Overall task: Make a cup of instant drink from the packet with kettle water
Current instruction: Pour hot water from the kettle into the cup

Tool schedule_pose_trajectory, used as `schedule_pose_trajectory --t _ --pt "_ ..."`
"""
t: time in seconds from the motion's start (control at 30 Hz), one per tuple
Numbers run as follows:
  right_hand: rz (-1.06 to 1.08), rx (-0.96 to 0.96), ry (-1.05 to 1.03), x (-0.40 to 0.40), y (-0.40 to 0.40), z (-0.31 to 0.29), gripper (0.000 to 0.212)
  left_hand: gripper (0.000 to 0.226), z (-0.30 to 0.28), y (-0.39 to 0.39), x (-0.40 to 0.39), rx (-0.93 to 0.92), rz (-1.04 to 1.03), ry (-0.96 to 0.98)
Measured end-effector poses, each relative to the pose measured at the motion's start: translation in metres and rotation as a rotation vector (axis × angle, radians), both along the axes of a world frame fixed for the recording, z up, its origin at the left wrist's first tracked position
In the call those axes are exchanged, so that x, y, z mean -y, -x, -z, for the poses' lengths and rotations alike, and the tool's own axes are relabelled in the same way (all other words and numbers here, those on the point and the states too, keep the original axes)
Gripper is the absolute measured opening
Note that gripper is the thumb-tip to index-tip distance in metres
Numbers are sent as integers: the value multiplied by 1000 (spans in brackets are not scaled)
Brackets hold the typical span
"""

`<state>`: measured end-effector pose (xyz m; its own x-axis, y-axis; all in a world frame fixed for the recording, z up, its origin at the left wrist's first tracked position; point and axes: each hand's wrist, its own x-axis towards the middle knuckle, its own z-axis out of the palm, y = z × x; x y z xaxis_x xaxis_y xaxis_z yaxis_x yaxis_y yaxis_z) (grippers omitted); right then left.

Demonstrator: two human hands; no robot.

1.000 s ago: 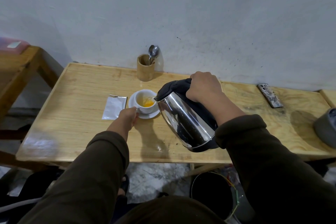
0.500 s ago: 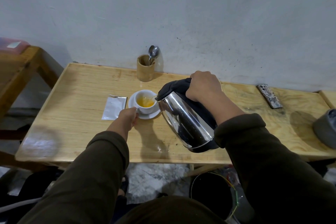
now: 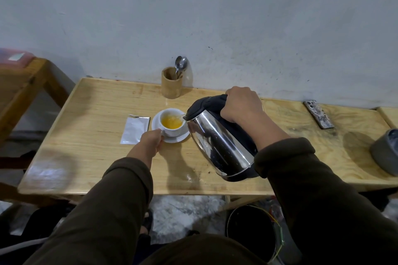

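A white cup (image 3: 175,131) stands on a white saucer (image 3: 156,121) in the middle of the wooden table (image 3: 90,118), holding orange-yellow liquid. My left hand (image 3: 151,142) grips the cup's handle at the near left. My right hand (image 3: 242,104) is closed on the black handle of a steel kettle (image 3: 219,142), tilted with its spout over the cup's right rim; a thin stream of water runs into the cup. A silver packet (image 3: 135,129) lies flat just left of the saucer, its top edge torn.
A bamboo holder (image 3: 171,83) with a spoon (image 3: 181,64) stands at the back by the wall. A phone (image 3: 318,114) lies at the far right, a grey container (image 3: 385,153) at the right edge. A black bucket (image 3: 252,230) sits below the table.
The liquid in the cup has risen and spread from a small orange patch to a fuller yellow-orange pool. Kettle and both hands have held nearly the same pose.
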<state>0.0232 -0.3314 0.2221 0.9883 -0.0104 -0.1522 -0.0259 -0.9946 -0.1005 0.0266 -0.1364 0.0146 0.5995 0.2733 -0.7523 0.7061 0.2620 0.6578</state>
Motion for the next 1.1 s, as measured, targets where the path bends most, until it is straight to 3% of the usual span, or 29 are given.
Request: schedule_pose_trajectory --t 0.2,0.4,0.63,0.77,1.1 --pt "38 40 -86 23 7 13 13 48 1 3 6 -5 -34 -60" --pt "197 139 -288 60 25 28 17 57 -10 8 25 -26 -111 -200" --pt "481 323 -545 98 48 46 17 58 -16 24 53 68 -53 -335" --pt "600 413 -595 114 59 56 13 70 -9 26 62 84 -26 -378" --pt "824 465 -734 134 88 80 20 73 -6 31 66 87 78 -478"
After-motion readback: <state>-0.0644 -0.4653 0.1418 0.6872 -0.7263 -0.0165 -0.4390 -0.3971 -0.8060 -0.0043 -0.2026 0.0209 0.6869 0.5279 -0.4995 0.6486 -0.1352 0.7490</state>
